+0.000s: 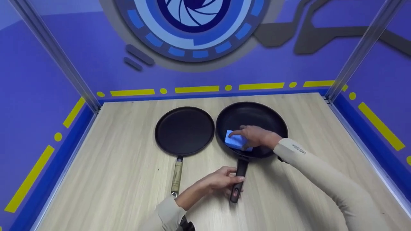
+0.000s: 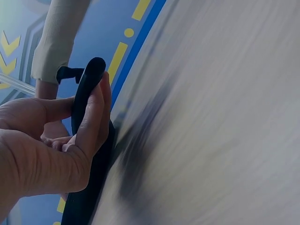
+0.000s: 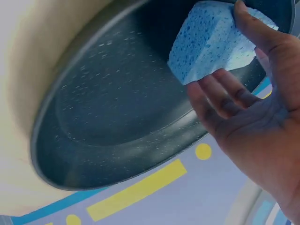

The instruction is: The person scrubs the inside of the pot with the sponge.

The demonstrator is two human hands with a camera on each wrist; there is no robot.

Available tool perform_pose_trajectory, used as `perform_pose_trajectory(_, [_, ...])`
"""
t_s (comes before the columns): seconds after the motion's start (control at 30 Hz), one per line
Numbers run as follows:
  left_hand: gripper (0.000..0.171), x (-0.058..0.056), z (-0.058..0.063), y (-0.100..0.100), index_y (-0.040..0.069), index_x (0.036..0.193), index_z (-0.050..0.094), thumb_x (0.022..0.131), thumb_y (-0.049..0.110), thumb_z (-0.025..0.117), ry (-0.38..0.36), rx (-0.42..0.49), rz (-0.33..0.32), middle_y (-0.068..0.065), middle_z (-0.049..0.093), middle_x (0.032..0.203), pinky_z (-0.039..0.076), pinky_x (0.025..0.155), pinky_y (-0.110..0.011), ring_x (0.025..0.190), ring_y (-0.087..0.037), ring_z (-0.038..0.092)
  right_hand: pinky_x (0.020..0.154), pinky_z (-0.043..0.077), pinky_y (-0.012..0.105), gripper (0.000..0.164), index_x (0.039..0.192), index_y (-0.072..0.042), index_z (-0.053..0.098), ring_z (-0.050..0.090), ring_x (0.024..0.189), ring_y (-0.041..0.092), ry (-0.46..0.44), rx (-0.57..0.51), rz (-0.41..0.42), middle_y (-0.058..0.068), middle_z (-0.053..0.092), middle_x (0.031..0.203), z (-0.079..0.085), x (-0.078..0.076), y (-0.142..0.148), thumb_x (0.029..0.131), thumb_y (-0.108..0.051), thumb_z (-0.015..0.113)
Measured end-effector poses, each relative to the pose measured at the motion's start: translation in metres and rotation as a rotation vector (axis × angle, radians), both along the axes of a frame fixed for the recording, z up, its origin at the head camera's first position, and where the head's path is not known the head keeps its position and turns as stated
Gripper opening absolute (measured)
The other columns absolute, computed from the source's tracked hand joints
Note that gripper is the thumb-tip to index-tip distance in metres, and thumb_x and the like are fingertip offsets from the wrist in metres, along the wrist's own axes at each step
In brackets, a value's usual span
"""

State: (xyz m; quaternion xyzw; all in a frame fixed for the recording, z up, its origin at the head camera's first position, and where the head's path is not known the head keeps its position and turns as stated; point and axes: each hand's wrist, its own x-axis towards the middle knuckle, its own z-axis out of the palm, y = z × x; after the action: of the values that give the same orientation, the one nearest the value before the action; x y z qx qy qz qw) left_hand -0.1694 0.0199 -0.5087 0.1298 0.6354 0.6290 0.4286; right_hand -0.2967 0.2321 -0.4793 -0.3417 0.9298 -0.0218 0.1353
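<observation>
A deep black frying pan (image 1: 266, 123) lies on the right of the table, its handle (image 1: 241, 166) pointing toward the front. My left hand (image 1: 221, 179) grips that handle, thumb on one side and fingers on the other, as the left wrist view also shows. Inside the pan my right hand (image 1: 257, 136) holds a blue sponge (image 1: 235, 141) between thumb and fingers, near the pan's handle side. In the right wrist view the porous sponge (image 3: 201, 42) appears close up, and small droplets or specks dot the dark pan surface (image 3: 112, 93).
Left of the frying pan, close beside it, lies a flat black griddle pan (image 1: 184, 131) with a wooden handle (image 1: 177, 176). Both rest on a light wood table (image 1: 128, 154). Blue-purple panels with yellow markings (image 1: 197, 89) enclose the back and sides.
</observation>
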Motion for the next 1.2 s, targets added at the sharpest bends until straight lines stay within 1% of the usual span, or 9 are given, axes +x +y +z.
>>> perform_pose_trajectory(0.17, [0.016,0.0,-0.001,-0.003,0.004,0.115,0.063,0.103,0.015,0.061,-0.026,0.007,-0.004,-0.013,0.074,0.084,0.059,0.058,-0.024,0.065,-0.013,0.07,0.093,0.055,0.057,0.065,0.146,-0.025,0.054,0.062,0.112,0.044,0.142,-0.044,0.087,0.027,0.061,0.127,-0.011,-0.006,0.005,0.088,-0.017,0.081])
perform_pose_trajectory(0.33, [0.017,0.004,-0.001,-0.003,0.003,0.116,0.062,0.103,0.014,0.06,-0.014,0.012,-0.005,-0.035,0.072,0.099,0.059,0.056,-0.024,0.065,-0.013,0.07,0.092,0.055,0.056,0.06,0.149,-0.025,0.051,0.061,0.109,0.044,0.287,-0.071,0.047,0.028,0.058,0.127,-0.025,-0.024,0.002,0.095,-0.016,0.074])
perform_pose_trajectory(0.43, [0.012,0.007,0.0,0.0,0.005,0.111,0.062,0.103,0.014,0.06,-0.016,0.013,0.002,-0.033,0.072,0.095,0.059,0.055,-0.023,0.063,-0.013,0.069,0.092,0.055,0.057,0.061,0.152,-0.025,0.045,0.058,0.113,0.046,0.257,-0.051,-0.056,0.03,0.054,0.132,-0.027,-0.036,0.001,0.097,-0.017,0.071])
perform_pose_trajectory(0.6, [0.01,0.008,-0.001,0.006,0.007,0.109,0.062,0.103,0.015,0.061,-0.027,0.018,0.0,-0.013,0.072,0.08,0.058,0.054,-0.022,0.061,-0.013,0.068,0.09,0.054,0.062,0.064,0.155,-0.019,0.038,0.055,0.114,0.05,0.174,-0.054,-0.236,0.035,0.05,0.13,-0.025,-0.051,0.011,0.099,-0.017,0.069])
perform_pose_trajectory(0.73, [0.009,0.006,-0.001,0.006,0.008,0.109,0.061,0.103,0.015,0.06,-0.029,0.026,-0.008,-0.008,0.07,0.078,0.058,0.054,-0.023,0.062,-0.014,0.069,0.093,0.052,0.063,0.064,0.155,-0.016,0.036,0.053,0.115,0.051,0.131,-0.095,-0.314,0.036,0.049,0.13,-0.023,-0.056,0.012,0.099,-0.015,0.067])
perform_pose_trajectory(0.87, [0.011,0.003,0.001,0.005,0.006,0.111,0.061,0.104,0.014,0.059,-0.024,0.028,-0.02,-0.005,0.068,0.076,0.061,0.059,-0.026,0.063,-0.015,0.069,0.098,0.051,0.063,0.064,0.155,-0.017,0.036,0.051,0.119,0.053,0.128,-0.162,-0.267,0.036,0.047,0.134,-0.025,-0.056,0.005,0.099,-0.014,0.068])
perform_pose_trajectory(1.03, [0.012,0.0,0.003,0.004,0.005,0.111,0.061,0.104,0.015,0.059,-0.01,0.009,-0.014,-0.004,0.068,0.076,0.062,0.061,-0.028,0.063,-0.015,0.069,0.097,0.053,0.06,0.064,0.151,-0.017,0.041,0.055,0.114,0.048,0.124,-0.276,-0.139,0.032,0.05,0.13,-0.024,-0.047,-0.004,0.095,-0.011,0.072])
perform_pose_trajectory(1.13, [0.009,-0.002,0.002,0.003,0.007,0.108,0.062,0.104,0.015,0.06,-0.018,0.007,-0.011,-0.005,0.069,0.077,0.063,0.063,-0.031,0.064,-0.016,0.069,0.098,0.052,0.059,0.062,0.15,-0.016,0.046,0.057,0.114,0.046,0.063,-0.296,-0.087,0.03,0.053,0.131,-0.02,-0.04,-0.006,0.094,-0.012,0.074])
perform_pose_trajectory(1.2, [0.01,-0.003,0.002,0.002,0.006,0.109,0.062,0.104,0.015,0.06,-0.026,0.004,-0.013,-0.005,0.069,0.077,0.063,0.065,-0.032,0.064,-0.016,0.069,0.103,0.049,0.061,0.061,0.15,-0.016,0.048,0.054,0.123,0.048,-0.024,-0.286,-0.083,0.03,0.053,0.137,-0.014,-0.034,-0.006,0.095,-0.015,0.073])
